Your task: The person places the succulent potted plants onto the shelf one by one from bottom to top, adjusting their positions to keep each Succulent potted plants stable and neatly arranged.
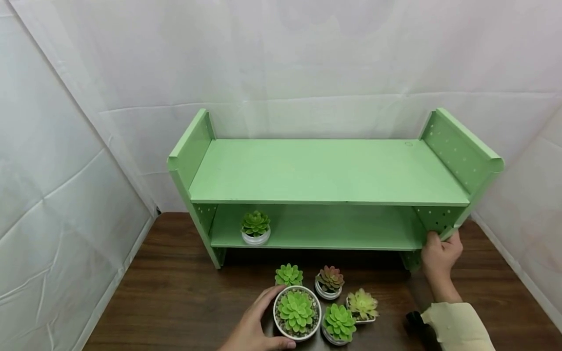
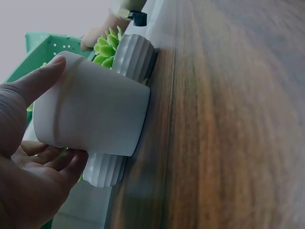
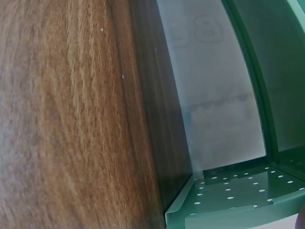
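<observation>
In the head view my left hand [image 1: 256,324] holds the largest potted succulent [image 1: 297,312], thumb and fingers spread around its round white pot. The left wrist view shows this smooth pot [image 2: 90,105] upright on the table, with the thumb on one side and curled fingers on the other. At the right, my right hand [image 1: 441,256] grips the front edge of the side panel of a green two-tier shelf [image 1: 329,170]. Only a sliver of that hand enters the right wrist view, by the perforated green panel [image 3: 238,191].
One small succulent [image 1: 256,226] sits on the lower tier, towards the left. Around the large pot stand a green succulent [image 1: 289,274], a reddish one [image 1: 330,280], a yellowish one [image 1: 362,304] and another green one [image 1: 339,321]. White cloth [image 1: 307,58] hangs behind the brown table [image 1: 145,292].
</observation>
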Available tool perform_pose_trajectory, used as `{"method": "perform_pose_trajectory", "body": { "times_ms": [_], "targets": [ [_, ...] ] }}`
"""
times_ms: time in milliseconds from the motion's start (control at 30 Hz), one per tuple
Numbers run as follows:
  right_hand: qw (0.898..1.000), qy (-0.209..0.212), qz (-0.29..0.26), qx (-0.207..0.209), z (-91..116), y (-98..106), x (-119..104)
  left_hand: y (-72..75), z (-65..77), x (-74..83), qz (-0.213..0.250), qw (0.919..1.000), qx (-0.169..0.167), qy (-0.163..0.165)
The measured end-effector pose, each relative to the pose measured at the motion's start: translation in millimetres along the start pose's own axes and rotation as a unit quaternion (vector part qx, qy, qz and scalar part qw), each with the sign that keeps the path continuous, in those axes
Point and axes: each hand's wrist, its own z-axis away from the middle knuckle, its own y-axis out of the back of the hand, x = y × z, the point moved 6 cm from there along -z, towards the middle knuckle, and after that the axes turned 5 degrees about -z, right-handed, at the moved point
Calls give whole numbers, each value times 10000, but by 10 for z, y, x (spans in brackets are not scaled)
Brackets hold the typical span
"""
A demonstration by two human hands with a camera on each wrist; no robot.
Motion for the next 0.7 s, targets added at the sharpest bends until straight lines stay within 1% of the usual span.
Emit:
{"method": "perform_pose_trajectory", "body": {
  "times_ms": [333,400,567,700],
  "targets": [
    [9999,-42,-86,122,13,27,25,-23,17,5,111,9999,-1,103],
    [9999,-12,-133,86,12,18,19,-24,16,0,141,9998,1,122],
    [9998,43,-179,-9,4,-14,0,-16,5,-7,135,9999,47,85],
    [9998,-41,-179,96,9,2,20,-21,2,-4,112,9999,32,55]
  ]
}}
